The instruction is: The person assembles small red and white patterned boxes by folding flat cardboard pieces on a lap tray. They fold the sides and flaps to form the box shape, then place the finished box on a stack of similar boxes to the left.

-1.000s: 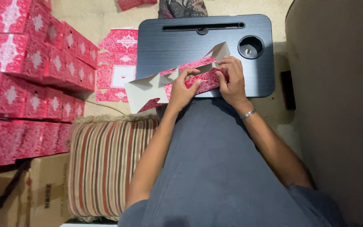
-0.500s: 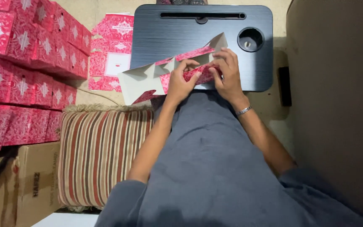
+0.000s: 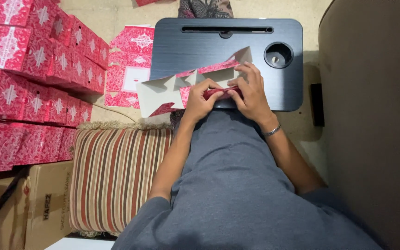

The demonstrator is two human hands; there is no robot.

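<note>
The flat box blank [image 3: 186, 85], pink-and-red patterned outside and plain pale card inside, lies half folded on the near edge of the dark lap tray [image 3: 186, 39], its pale flaps spreading to the left past the tray's edge. Both hands pinch its folded red strip at the near side. The left hand [image 3: 200, 99] grips the strip with fingers curled over the top and thumb beneath. The right hand [image 3: 251, 92] presses down just beside it, fingers laid flat across the card and fingertips meeting those of the left; a thin bracelet [image 3: 272, 131] circles its wrist.

The tray has a long slot [image 3: 228, 30] along its far edge and a round cup recess [image 3: 278, 54] at the far right corner. Beyond the tray's left side, more flat patterned blanks [image 3: 128, 69] lie on the pale floor. Further left, finished pink boxes [image 3: 28, 69] stand stacked in rows. Below them sits a brown cardboard carton [image 3: 47, 208], and beside it a striped cushion [image 3: 116, 176], touching the person's left forearm. A brown upholstered surface [image 3: 376, 115] fills the right side.
</note>
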